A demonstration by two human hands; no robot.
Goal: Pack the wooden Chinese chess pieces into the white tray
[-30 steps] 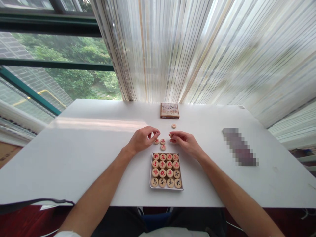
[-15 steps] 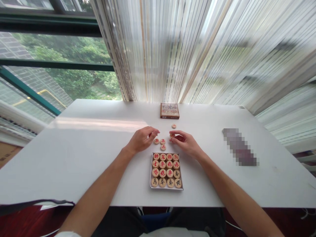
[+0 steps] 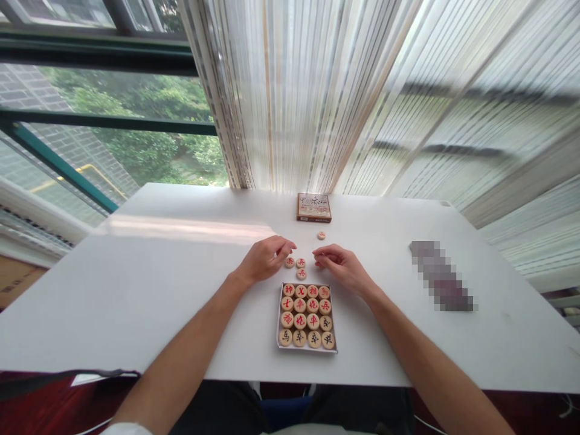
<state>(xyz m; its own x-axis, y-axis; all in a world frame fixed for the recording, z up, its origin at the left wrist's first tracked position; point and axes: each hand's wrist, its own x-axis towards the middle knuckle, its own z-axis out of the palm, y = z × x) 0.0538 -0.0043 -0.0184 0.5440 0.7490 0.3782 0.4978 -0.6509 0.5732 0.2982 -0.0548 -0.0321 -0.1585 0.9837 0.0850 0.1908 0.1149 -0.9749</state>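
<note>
My left hand (image 3: pixel 268 258) is closed, thumb and fingertips together, with nothing visible between them. Just beside its fingers lies a round wooden piece with a red character (image 3: pixel 289 263). Two more red-marked pieces, one (image 3: pixel 301 263) behind another (image 3: pixel 301 274), rest on the white table between my hands. My right hand (image 3: pixel 341 264) is pinched on a round piece, which the fingers now mostly hide. Near me, an open shallow box (image 3: pixel 335 349) holds rows of round pieces, red-marked and black-marked. One single piece (image 3: pixel 321 235) lies beyond my right fingertips.
A flat brown box with a printed lid (image 3: pixel 314 208) sits towards the table's far edge. On the right side of the white table (image 3: pixel 181 314) is a pixelated object (image 3: pixel 441 278). A striped curtain (image 3: pixel 308 109) and a window stand behind the table.
The view has shifted slightly. The piece in my right hand showed its face between the fingers before and is now mostly hidden. My left hand keeps nearly the same pose.
</note>
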